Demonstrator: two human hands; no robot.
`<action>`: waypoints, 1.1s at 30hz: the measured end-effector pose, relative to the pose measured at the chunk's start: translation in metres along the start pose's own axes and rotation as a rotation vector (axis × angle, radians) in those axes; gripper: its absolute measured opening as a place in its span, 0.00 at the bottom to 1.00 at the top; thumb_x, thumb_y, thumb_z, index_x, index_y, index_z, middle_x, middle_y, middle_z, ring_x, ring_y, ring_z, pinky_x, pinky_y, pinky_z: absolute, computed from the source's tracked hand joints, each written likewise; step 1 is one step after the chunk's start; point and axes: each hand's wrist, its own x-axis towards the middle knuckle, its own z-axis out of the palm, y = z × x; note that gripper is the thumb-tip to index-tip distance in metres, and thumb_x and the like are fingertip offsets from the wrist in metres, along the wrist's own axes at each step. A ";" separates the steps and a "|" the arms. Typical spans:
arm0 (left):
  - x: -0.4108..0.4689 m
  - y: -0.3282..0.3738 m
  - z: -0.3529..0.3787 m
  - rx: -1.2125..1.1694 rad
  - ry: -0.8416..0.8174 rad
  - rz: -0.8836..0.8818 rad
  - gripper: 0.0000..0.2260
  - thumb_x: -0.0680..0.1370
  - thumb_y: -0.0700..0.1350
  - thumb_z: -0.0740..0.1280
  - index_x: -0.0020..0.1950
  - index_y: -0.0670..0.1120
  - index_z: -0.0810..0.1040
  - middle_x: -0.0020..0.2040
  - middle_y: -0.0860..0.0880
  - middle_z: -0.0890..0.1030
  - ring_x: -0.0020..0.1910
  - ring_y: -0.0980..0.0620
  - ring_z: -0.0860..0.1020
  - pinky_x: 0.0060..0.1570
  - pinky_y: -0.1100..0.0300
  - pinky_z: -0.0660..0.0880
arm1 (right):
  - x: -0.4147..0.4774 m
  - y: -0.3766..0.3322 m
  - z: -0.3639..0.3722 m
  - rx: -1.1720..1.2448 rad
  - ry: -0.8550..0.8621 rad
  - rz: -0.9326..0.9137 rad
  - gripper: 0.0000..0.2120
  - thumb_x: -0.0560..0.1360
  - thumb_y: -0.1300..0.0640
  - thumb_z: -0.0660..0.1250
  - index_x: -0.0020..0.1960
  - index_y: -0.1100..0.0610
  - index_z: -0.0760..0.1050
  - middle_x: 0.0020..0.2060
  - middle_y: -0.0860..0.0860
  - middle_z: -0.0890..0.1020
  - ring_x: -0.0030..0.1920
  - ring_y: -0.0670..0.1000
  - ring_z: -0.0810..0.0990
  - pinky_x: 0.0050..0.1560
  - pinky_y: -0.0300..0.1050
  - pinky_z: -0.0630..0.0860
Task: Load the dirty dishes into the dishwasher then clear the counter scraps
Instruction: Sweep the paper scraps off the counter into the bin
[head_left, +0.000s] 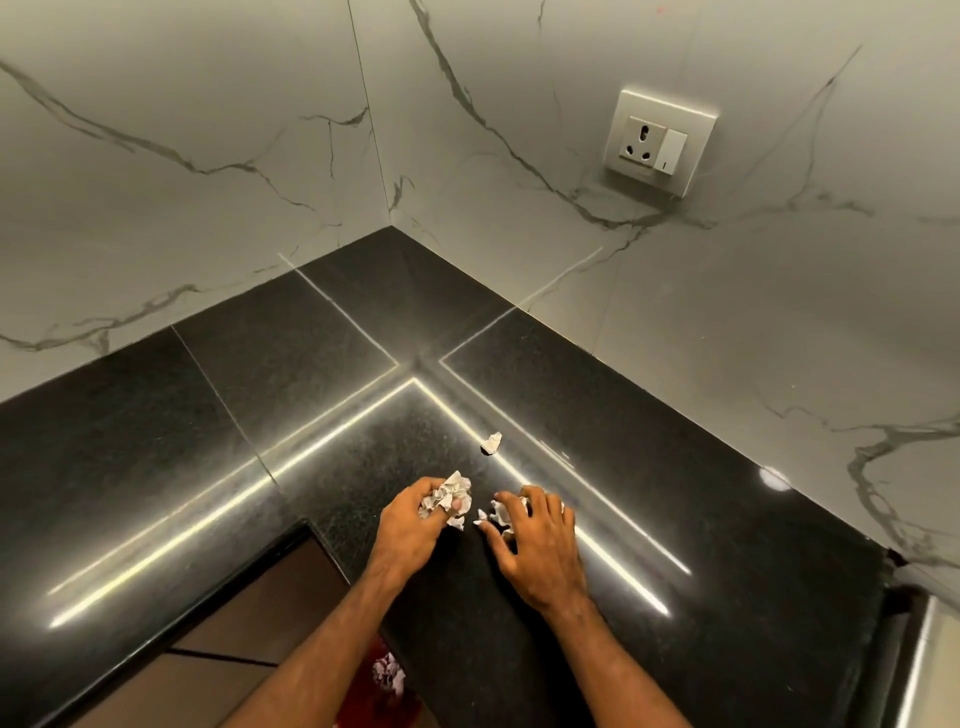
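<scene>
while a wad (449, 496) is gripped in the left hand (410, 525) and small scraps (500, 512) clutched under the right hand (540, 551), scrap-clearing seems underway; the stray scrap (491, 443) beyond both must be gathered next.

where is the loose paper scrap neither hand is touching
Head view: the loose scrap lies alone on the black counter, just beyond the right hand, toward the wall corner.
</scene>
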 end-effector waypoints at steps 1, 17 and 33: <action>-0.002 -0.002 -0.002 -0.036 -0.011 -0.025 0.07 0.76 0.53 0.74 0.54 0.59 0.82 0.47 0.59 0.85 0.47 0.62 0.82 0.53 0.60 0.78 | 0.001 0.001 0.002 0.027 0.012 0.004 0.16 0.81 0.37 0.60 0.63 0.42 0.75 0.56 0.43 0.73 0.56 0.48 0.72 0.57 0.47 0.71; -0.056 -0.029 -0.066 -0.533 -0.064 -0.139 0.10 0.77 0.43 0.73 0.59 0.45 0.83 0.52 0.45 0.86 0.55 0.43 0.83 0.57 0.52 0.80 | 0.004 -0.042 0.019 0.228 -0.136 0.097 0.06 0.83 0.53 0.63 0.59 0.51 0.75 0.53 0.48 0.78 0.54 0.51 0.77 0.55 0.50 0.75; -0.109 -0.111 -0.119 -1.129 0.043 -0.502 0.24 0.72 0.45 0.72 0.64 0.33 0.78 0.57 0.35 0.77 0.55 0.38 0.75 0.68 0.40 0.68 | -0.062 -0.224 0.035 1.591 -0.236 0.927 0.05 0.81 0.61 0.68 0.50 0.61 0.82 0.41 0.56 0.85 0.38 0.51 0.84 0.38 0.44 0.81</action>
